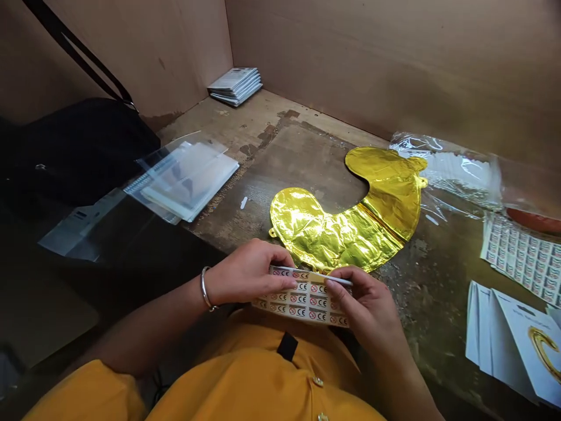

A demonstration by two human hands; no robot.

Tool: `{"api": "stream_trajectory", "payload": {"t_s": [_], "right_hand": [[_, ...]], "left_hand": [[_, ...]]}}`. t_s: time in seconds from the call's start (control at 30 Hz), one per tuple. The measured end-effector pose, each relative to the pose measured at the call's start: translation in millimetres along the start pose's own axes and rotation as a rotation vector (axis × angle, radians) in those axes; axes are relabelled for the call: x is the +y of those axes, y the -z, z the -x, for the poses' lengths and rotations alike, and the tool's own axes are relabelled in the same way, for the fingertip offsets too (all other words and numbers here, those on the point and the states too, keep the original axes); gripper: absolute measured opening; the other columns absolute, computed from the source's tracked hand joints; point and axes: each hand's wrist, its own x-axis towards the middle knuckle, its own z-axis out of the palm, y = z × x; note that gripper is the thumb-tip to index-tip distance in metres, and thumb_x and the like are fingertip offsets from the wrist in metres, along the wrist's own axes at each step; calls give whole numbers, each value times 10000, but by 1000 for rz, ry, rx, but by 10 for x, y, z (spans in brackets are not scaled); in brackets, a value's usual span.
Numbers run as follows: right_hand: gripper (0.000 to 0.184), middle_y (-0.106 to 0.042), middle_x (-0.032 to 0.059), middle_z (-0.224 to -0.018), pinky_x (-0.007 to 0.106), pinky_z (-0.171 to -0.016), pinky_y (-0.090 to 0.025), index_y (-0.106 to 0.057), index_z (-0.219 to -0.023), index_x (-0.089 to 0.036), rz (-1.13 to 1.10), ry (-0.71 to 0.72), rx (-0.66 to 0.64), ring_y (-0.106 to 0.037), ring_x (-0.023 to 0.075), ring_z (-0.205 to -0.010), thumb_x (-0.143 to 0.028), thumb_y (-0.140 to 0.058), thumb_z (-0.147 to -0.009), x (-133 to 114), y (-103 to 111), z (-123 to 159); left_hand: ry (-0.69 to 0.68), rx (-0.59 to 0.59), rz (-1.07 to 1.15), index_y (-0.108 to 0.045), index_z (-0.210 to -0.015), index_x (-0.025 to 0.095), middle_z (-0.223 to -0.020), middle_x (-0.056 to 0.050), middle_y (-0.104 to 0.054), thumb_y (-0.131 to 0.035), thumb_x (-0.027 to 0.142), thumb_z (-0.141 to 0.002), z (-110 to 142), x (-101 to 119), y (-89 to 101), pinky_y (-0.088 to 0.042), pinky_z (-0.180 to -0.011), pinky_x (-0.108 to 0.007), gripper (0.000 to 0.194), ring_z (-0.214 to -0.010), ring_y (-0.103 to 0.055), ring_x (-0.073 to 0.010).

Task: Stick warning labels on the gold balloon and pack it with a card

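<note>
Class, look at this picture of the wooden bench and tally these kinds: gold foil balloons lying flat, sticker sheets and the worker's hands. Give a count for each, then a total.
Gold foil balloons: 1
Sticker sheets: 2
Hands: 2
Total: 5

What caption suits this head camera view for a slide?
Left hand and right hand hold a sheet of CE labels beside a gold foil balloon.

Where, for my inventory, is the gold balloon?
Head view: the gold foil balloon lies on the bench, beyond the left hand and right hand holding the sticker sheet, left of a clear plastic bag.
</note>
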Motion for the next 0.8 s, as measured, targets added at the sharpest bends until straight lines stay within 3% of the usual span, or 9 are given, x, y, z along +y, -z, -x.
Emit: {"api": "stream_trajectory", "payload": {"t_s": [0.1, 0.17, 0.3, 0.4, 0.6, 0.8], "right_hand": [[244, -638, 4, -668, 273, -540, -477, -604, -807, -190, 4, -65, -35, -586, 155, -580, -432, -611, -839, 57, -7, 28], [226, -649, 18, -696, 293, -549, -486, -611, -831, -194, 143, -3, -42, -598, 174, -607, -418, -591, -851, 77, -13, 30], [209, -673, 85, -991, 399, -808, -500, -625, -1032, -205, 561, 433, 125, -601, 250, -945, -299, -600, -847, -14, -15, -1], [189, -659, 77, -951, 392, -815, -486, -621, -1039, -210, 639, 637, 124, -569, 232, -924, -211, -585, -854, -140, -50, -31], [103, -636, 51, -822, 361, -724, -480, -656, -923, -208, 642, 631, 29, -537, 199, -802, -199, -577, -859, -191, -163, -89], [102, -673, 23, -781, 369, -731, -467, -660, -877, -238, 663, 696, 123, -560, 186, -748, -159, -613, -832, -171, -192, -69]], "left_hand": [[145, -4, 232, -667, -835, 133, -787, -11, -681, -705, 297, -738, 22, -66, -27, -450, -599, -211, 194, -684, -602, -123], [249, 25, 358, -655, -823, 131, -764, -5, -669, -705, 279, -728, 21, -88, -70, -453, -573, -205, 183, -640, -590, -108], [339, 30, 439, -659, -802, 125, -720, 3, -652, -697, 265, -728, 9, -107, -153, -445, -556, -200, 163, -603, -574, -98], [322, -6, 441, -679, -825, 120, -747, -9, -669, -689, 272, -732, 7, -115, -171, -455, -581, -208, 179, -631, -588, -109], [288, -30, 467, -691, -840, 110, -776, -24, -683, -675, 271, -738, 1, -109, -153, -467, -614, -218, 191, -671, -605, -122], [323, -31, 520, -688, -823, 116, -752, -17, -674, -687, 291, -734, -20, -143, -165, -473, -600, -218, 196, -642, -599, -115]]}}
